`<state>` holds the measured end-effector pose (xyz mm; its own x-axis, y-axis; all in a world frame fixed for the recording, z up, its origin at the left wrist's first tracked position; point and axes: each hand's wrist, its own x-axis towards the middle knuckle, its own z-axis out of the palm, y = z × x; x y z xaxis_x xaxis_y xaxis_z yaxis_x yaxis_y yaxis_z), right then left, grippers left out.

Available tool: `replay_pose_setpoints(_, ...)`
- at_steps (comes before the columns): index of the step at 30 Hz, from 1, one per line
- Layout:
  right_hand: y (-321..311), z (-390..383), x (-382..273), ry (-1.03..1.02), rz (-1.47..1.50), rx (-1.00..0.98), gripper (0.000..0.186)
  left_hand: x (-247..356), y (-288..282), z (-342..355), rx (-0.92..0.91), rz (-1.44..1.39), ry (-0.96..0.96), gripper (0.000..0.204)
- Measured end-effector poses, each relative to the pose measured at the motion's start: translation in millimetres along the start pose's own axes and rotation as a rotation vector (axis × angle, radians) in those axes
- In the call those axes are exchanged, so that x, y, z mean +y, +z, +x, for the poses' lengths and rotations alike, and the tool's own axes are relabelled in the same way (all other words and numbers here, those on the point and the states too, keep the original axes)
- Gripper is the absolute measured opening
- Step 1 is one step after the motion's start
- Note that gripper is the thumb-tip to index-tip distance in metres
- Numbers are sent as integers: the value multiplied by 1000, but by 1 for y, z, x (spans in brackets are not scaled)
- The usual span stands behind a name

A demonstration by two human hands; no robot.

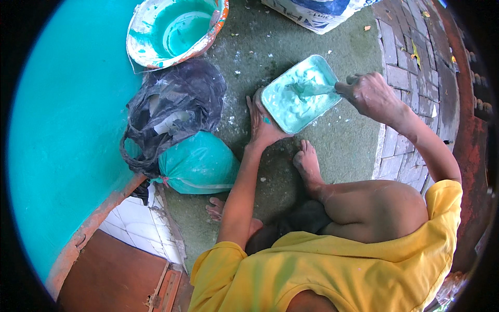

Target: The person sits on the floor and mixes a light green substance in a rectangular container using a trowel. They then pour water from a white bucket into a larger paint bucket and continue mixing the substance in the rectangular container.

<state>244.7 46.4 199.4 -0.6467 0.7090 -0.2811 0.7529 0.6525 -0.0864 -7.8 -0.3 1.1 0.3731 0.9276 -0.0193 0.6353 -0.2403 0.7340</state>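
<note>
A rectangular tub point(276, 120) with rounded corners sits on the concrete, filled with thick pale-green paste point(301, 101). Along its left side and near corner, my left hand point(262, 122) grips the wall, with a smear of green on its back. My right hand point(371, 96) is closed round the end of a flat tool point(318, 90) coated in the paste. The tool reaches leftward over the tub's right rim, its far end sunk in the paste, so I cannot tell its exact kind. White residue covers my right fingers.
A paint-smeared bucket point(140, 44) holds green liquid at the upper left. Below it lie a crumpled black plastic bag point(208, 86) and a tied green bag point(200, 164), beside a turquoise wall point(67, 130). A white printed sack point(317, 21) stands at the top; paving bricks point(397, 78) run along the right.
</note>
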Motion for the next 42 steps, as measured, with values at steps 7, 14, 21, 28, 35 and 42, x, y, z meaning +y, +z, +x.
replay_pose_setpoints(7, 7, 0, -24, 100, 292, 5, 15, -1, 5, 1, 7, -18, 11, 138)
replay_pose_setpoints(14, 76, 40, 26, 282, 534, -34, 28, 0, 7, 4, 29, -71, 33, 136)
replay_pose_setpoints(21, 58, 24, 28, 463, 349, 6, 29, -1, -1, 1, 88, -33, 75, 135)
replay_pose_setpoints(28, 26, -3, 7, 424, 191, 33, 10, 0, 1, 1, 69, -19, 80, 136)
replay_pose_setpoints(35, 31, -1, -35, 288, 57, 94, 21, 4, 4, 0, 50, -53, 34, 137)
replay_pose_setpoints(42, 52, 7, -64, -1, -42, -66, 34, -4, 7, -2, 48, -57, 60, 138)
